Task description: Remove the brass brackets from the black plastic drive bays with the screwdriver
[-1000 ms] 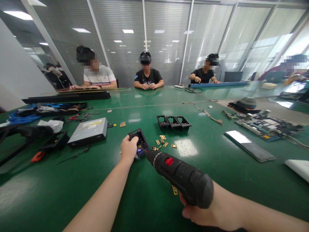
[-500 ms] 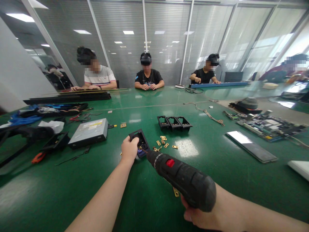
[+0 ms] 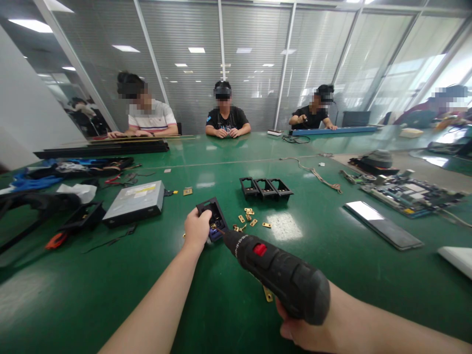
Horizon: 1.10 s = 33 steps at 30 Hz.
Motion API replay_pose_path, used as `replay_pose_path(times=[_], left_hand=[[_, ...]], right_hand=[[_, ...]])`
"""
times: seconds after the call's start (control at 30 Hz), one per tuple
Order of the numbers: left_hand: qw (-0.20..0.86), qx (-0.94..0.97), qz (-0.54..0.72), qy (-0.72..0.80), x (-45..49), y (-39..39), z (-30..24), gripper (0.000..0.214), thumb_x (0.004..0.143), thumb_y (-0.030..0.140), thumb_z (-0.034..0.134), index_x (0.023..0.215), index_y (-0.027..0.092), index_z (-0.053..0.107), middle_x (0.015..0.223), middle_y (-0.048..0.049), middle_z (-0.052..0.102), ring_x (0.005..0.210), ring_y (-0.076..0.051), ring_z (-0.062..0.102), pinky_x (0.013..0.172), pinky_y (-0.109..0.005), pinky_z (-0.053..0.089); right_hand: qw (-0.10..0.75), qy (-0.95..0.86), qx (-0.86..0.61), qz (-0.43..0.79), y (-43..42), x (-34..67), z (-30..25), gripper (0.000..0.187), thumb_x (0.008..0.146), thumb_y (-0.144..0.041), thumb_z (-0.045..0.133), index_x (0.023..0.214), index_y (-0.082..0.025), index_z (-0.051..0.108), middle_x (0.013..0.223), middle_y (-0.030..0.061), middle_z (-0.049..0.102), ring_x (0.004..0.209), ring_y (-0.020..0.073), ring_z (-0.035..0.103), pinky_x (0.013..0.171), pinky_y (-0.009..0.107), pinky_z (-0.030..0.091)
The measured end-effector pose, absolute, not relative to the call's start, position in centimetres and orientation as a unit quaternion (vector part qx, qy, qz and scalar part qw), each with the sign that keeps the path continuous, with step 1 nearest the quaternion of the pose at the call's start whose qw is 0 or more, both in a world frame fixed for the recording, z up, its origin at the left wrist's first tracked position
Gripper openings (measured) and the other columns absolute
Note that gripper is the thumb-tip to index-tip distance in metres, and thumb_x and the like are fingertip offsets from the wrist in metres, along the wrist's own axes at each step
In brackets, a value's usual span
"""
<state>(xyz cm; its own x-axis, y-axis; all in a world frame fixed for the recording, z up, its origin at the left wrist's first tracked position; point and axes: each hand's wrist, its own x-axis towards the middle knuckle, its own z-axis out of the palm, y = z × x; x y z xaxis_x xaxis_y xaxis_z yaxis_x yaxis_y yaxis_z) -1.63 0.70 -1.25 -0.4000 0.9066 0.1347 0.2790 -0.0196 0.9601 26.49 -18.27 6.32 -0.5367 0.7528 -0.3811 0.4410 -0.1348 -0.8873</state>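
My left hand [image 3: 198,228] grips the black plastic housing [image 3: 217,216] by its left side, its long axis leaning away leftward. My right hand [image 3: 308,330], farther off, clasps the power drill [image 3: 282,275]; its bit points forward-left at the cavity, contact unclear.

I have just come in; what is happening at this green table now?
The person's left hand holds a black frame, while the right hand grips a power drill, its bit pointing into the frame. Whether the bit touches anything is too small to tell. Small gold-coloured plates lie on the table, and three similar frames sit in a row behind them.
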Motion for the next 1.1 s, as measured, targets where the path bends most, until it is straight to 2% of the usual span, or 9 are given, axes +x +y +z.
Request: replay_pose_path(times=[0.33,0.8,1.0,1.1], left_hand=[[0.291,0.463,0.535,0.644,-1.8,0.9,-1.6,0.025,0.067,0.043,0.060,0.071,0.020,0.068,0.074,-0.0049,0.068,0.076,-0.025,0.063,0.067,-0.032,0.043],[0.281,0.467,0.527,0.652,-1.6,0.3,-0.7,0.025,0.066,0.043,0.058,0.069,0.020,0.066,0.071,-0.0033,0.066,0.074,-0.023,0.060,0.069,-0.032,0.043],[0.280,0.464,0.526,0.655,-1.4,0.0,-0.2,0.025,0.065,0.043,0.057,0.069,0.020,0.067,0.071,-0.0032,0.067,0.074,-0.023,0.060,0.070,-0.033,0.044],[0.281,0.465,0.520,0.659,-1.5,-0.1,-0.1,0.026,0.065,0.043,0.057,0.070,0.020,0.068,0.073,-0.0040,0.068,0.075,-0.024,0.062,0.070,-0.034,0.044]], right_hand=[[0.103,-0.642,-0.492,0.579,-18.2,25.9,6.8,0.024,0.071,-0.013,0.078,0.079,-0.020,0.056,0.072,-0.0029,0.053,0.066,0.0134,0.049,0.056,0.025,0.036],[0.120,-0.650,-0.462,0.591,-18.3,26.6,6.1,0.026,0.076,-0.022,0.082,0.079,-0.020,0.057,0.071,-0.0026,0.053,0.065,0.0135,0.047,0.056,0.025,0.038],[0.148,-0.646,-0.482,0.573,-18.1,25.0,8.4,0.023,0.069,-0.012,0.076,0.077,-0.020,0.056,0.069,-0.0036,0.055,0.064,0.0122,0.048,0.056,0.024,0.038],[0.105,-0.621,-0.540,0.558,-17.9,23.9,10.4,0.026,0.063,-0.006,0.074,0.069,-0.020,0.053,0.063,-0.0050,0.055,0.059,0.0112,0.047,0.052,0.025,0.032]])
